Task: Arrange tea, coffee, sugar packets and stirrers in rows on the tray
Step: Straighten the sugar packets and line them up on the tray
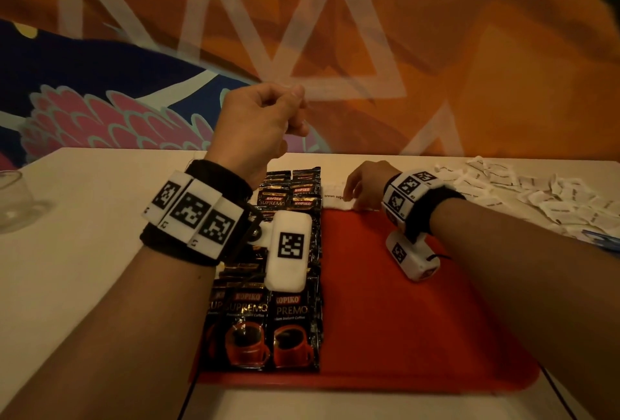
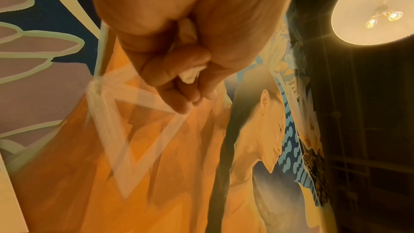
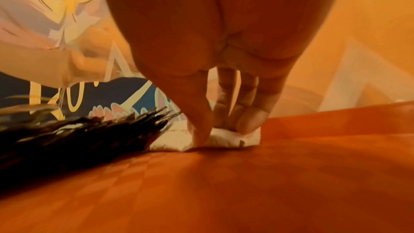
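Note:
A red tray [image 1: 419, 319] lies in front of me on the table. Black Kopiko coffee sachets [image 1: 292, 329] lie in overlapping rows along its left part; the right wrist view shows them as a dark fan [image 3: 78, 135]. At the tray's far edge my right hand [image 1: 352, 198] pinches white brown sugar packets [image 1: 335, 196] between thumb and fingers, pressing them onto the tray [image 3: 224, 192]. These packets [image 3: 228, 140] touch the coffee row's far end. My left hand [image 1: 295, 110] is raised above the coffee sachets, curled into a fist. In the left wrist view, white paper packets [image 2: 189, 75] show inside the fist.
A loose pile of white sugar packets [image 1: 536, 194] spreads over the table [image 1: 84, 251] to the right of the tray. A clear glass [image 1: 13, 198] stands at the left edge. Something blue [image 1: 600, 240] lies at the right edge. A painted wall rises behind the table.

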A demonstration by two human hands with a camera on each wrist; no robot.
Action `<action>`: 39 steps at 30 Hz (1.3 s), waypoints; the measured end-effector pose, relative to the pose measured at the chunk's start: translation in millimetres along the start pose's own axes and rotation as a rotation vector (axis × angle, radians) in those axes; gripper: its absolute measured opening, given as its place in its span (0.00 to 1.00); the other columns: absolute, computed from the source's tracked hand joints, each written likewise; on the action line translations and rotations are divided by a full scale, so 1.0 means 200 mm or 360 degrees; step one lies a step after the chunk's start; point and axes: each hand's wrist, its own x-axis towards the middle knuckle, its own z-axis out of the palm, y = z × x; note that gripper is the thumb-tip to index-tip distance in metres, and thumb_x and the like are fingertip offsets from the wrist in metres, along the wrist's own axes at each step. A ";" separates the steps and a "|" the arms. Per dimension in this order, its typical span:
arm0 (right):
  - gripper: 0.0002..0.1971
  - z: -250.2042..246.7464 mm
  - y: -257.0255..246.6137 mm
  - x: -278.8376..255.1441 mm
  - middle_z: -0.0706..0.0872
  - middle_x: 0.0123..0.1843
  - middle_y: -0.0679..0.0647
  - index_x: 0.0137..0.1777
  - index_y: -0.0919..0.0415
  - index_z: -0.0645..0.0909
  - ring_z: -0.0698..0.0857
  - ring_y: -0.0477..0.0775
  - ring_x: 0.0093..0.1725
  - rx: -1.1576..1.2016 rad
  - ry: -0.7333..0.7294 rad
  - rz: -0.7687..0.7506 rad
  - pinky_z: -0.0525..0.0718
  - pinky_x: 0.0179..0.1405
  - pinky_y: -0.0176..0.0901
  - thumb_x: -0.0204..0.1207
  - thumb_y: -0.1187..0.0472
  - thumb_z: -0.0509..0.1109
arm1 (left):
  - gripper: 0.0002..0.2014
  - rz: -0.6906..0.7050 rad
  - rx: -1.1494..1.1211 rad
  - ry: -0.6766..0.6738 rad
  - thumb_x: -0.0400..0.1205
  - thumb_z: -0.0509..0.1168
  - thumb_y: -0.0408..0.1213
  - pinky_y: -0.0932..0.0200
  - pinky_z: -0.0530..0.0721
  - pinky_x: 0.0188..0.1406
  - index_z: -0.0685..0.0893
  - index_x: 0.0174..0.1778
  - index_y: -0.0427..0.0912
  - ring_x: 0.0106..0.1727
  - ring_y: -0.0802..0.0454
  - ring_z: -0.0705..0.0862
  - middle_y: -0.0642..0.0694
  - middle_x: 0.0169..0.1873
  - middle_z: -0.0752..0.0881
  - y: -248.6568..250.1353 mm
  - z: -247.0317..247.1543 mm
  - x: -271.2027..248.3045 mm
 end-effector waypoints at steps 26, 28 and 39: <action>0.04 -0.18 -0.24 -0.53 0.88 0.37 0.54 0.42 0.62 0.84 0.84 0.43 0.33 0.1789 0.0724 -0.0745 0.77 0.28 0.30 0.75 0.69 0.76 | 0.34 -0.0281 -0.0123 -0.0555 0.86 0.41 0.66 0.63 0.74 0.19 0.77 0.66 0.41 0.34 0.50 0.87 0.37 0.46 0.88 0.00 0.10 -0.08; 0.05 -0.20 -0.21 -0.52 0.88 0.38 0.53 0.42 0.60 0.84 0.85 0.47 0.37 0.1855 0.0829 -0.0676 0.80 0.30 0.36 0.75 0.68 0.76 | 0.30 -0.0330 -0.0100 -0.0587 0.86 0.50 0.62 0.62 0.78 0.24 0.83 0.61 0.39 0.40 0.49 0.87 0.41 0.47 0.89 0.00 0.07 -0.07; 0.13 -0.18 -0.20 -0.51 0.87 0.40 0.59 0.51 0.63 0.79 0.90 0.57 0.41 0.1975 0.0655 -0.0613 0.84 0.34 0.40 0.71 0.73 0.77 | 0.03 0.0158 -0.0182 -0.0146 0.82 0.69 0.30 0.43 0.91 0.47 0.84 0.48 0.43 0.46 0.44 0.92 0.45 0.40 0.91 -0.02 0.09 -0.04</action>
